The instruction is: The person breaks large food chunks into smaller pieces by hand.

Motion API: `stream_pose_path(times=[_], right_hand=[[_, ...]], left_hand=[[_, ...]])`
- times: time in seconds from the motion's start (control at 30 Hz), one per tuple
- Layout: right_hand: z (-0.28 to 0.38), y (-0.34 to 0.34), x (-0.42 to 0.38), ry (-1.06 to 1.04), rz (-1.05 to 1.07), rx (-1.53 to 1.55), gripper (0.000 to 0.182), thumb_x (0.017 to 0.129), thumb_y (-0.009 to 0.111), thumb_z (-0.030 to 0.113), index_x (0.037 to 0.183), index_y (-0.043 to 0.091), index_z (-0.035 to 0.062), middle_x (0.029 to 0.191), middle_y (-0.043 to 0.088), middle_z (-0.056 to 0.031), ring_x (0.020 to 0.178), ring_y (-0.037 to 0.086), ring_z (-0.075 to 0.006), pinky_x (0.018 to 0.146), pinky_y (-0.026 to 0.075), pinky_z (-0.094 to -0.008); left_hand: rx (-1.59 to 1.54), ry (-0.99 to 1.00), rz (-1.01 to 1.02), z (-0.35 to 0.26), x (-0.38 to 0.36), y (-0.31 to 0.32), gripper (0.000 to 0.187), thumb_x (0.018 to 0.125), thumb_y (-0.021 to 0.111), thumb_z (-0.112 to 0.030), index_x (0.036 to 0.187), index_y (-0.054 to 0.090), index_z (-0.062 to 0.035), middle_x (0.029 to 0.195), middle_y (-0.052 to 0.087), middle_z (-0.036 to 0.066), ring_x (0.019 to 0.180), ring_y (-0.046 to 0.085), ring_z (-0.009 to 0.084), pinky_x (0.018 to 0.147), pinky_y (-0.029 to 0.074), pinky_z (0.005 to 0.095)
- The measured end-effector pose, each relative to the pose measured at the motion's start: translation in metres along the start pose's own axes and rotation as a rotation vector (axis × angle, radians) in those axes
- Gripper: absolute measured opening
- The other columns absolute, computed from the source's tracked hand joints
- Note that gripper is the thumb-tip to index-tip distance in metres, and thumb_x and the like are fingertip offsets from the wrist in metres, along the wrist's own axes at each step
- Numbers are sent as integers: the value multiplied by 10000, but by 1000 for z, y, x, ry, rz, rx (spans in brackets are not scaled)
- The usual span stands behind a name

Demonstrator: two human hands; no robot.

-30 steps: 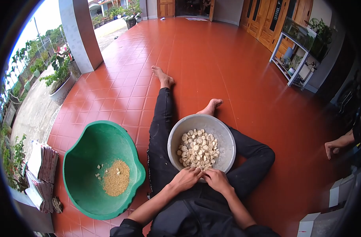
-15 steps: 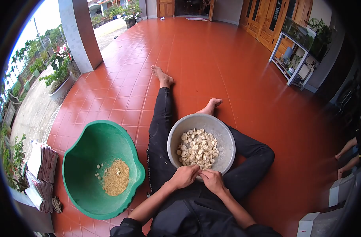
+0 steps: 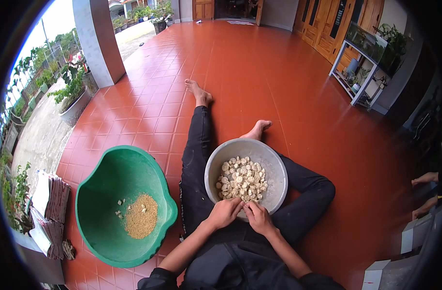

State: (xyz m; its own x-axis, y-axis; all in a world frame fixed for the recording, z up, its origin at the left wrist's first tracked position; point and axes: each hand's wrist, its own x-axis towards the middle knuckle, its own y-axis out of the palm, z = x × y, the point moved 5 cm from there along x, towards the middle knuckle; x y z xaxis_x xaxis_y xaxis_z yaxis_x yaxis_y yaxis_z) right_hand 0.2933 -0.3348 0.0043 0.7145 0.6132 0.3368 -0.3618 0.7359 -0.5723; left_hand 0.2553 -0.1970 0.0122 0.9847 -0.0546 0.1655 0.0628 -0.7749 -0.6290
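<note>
A grey bowl rests between my legs, holding a heap of pale, round, slice-like pieces. Over its near rim, my left hand is closed, fingertips pinched together close to the pieces. My right hand is beside it, also in a pinch, the two sets of fingertips almost meeting. Whatever lies between the fingers is too small to make out. To the left stands a green basin with a mound of yellowish grain and several small pale bits in it.
Stacked folded papers or sacks lie left of the basin. A pillar and potted plants line the left edge. White-grey boxes and another person's feet are at the right. A fish tank stand is farther back.
My hands have drawn slightly apart at the fingertips and shifted up a little over the rim. The other person's feet at the right have moved slightly. The bowl and basin stay put.
</note>
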Motion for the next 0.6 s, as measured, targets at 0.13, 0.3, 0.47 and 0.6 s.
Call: stream_pose_path(times=[0.13, 0.3, 0.47, 0.6], right_hand=[[-4, 2, -1, 115, 58, 111, 187, 971, 459, 170, 895, 525, 13, 775, 577, -183, 742, 590, -386, 624, 450, -436], [-3, 0, -1, 112, 99, 140, 208, 983, 404, 169, 889, 510, 16, 763, 565, -185, 725, 575, -385, 625, 445, -430], [-4, 6, -6, 38, 176, -20, 110, 948, 454, 119, 917, 496, 22, 826, 577, -202, 781, 580, -417, 645, 455, -471], [1, 7, -4, 18, 218, -61, 97, 935, 473, 115, 941, 487, 19, 838, 583, -207, 778, 586, -422, 647, 459, -490]], left_hand=[[-114, 47, 37, -3, 0, -1, 219, 959, 461, -194, 874, 545, -10, 739, 590, 200, 742, 593, 393, 660, 455, 455], [-80, 53, 90, -5, 0, 0, 212, 930, 479, -199, 888, 554, -6, 740, 595, 205, 751, 593, 403, 674, 452, 474], [86, 69, 118, -6, -4, 0, 169, 814, 545, -161, 886, 558, -9, 754, 608, 199, 750, 605, 390, 671, 472, 485], [162, 82, 114, -5, -5, -2, 178, 813, 566, -169, 896, 551, -13, 783, 608, 183, 759, 606, 377, 678, 479, 471]])
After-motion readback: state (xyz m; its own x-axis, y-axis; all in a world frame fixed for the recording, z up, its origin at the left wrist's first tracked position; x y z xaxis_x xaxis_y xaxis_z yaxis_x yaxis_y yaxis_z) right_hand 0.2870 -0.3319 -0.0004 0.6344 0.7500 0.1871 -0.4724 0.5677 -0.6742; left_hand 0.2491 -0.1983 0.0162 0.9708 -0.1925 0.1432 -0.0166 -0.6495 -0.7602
